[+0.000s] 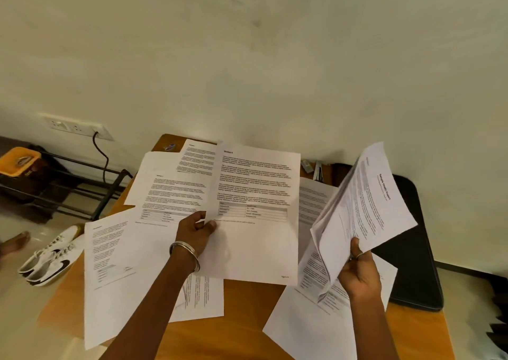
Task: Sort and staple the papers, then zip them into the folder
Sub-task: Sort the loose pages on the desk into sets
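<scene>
Single printed sheet point(257, 211) held above the wooden table point(242, 318), pinched at its left edge by the left hand point(196, 232). Right of that sheet, the right hand point(358, 273) grips a fanned stack of papers point(365, 211). More loose pages point(118, 271) lie spread under and left of the sheet. Black folder point(412, 249) lies farther right, on the table edge. Stapler point(318, 170) sits behind the sheet, near the wall.
</scene>
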Motion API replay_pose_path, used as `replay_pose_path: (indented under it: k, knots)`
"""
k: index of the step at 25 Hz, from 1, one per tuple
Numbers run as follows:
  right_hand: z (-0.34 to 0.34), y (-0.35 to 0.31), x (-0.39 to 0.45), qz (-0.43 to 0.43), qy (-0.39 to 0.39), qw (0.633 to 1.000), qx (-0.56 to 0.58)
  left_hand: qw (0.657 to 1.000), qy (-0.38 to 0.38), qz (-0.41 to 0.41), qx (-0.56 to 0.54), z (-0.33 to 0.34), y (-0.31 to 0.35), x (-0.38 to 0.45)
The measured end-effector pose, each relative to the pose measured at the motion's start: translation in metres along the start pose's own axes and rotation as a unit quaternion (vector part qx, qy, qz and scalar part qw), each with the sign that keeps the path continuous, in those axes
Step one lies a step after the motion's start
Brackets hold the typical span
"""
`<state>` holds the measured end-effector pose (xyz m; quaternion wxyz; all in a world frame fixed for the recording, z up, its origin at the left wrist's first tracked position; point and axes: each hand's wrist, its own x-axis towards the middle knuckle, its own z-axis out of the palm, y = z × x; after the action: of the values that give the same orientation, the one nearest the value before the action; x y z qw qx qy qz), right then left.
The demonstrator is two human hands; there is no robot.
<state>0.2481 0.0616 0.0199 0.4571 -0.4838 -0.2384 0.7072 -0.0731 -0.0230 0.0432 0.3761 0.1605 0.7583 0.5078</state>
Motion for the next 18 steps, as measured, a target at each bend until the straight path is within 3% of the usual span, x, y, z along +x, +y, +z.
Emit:
replay_pose_path:
  k: [2,3,5,8,13,18]
  knots:
    - [0.005,-0.006,-0.008,0.027,0.034,0.997,0.064,1.0,-0.002,-0.006,-0.005,0.001,-0.003,-0.003]
    - [0.004,-0.006,-0.013,0.027,-0.006,0.998,0.058,1.0,-0.001,-0.01,-0.002,0.003,-0.003,-0.003]
    - [0.0,-0.005,-0.007,0.017,0.008,0.996,0.092,1.0,0.005,-0.023,0.015,0.005,-0.003,-0.008]
    - [0.02,-0.011,0.007,0.07,0.044,0.994,0.066,0.999,-0.002,-0.021,0.031,0.01,-0.009,-0.01]
    - [0.039,0.003,0.012,0.071,0.01,0.986,-0.152,0.997,-0.057,0.005,0.05,0.032,-0.003,-0.032]
    - [0.026,0.011,0.017,0.095,0.031,0.978,-0.181,0.995,-0.072,-0.031,0.061,0.041,-0.01,-0.039]
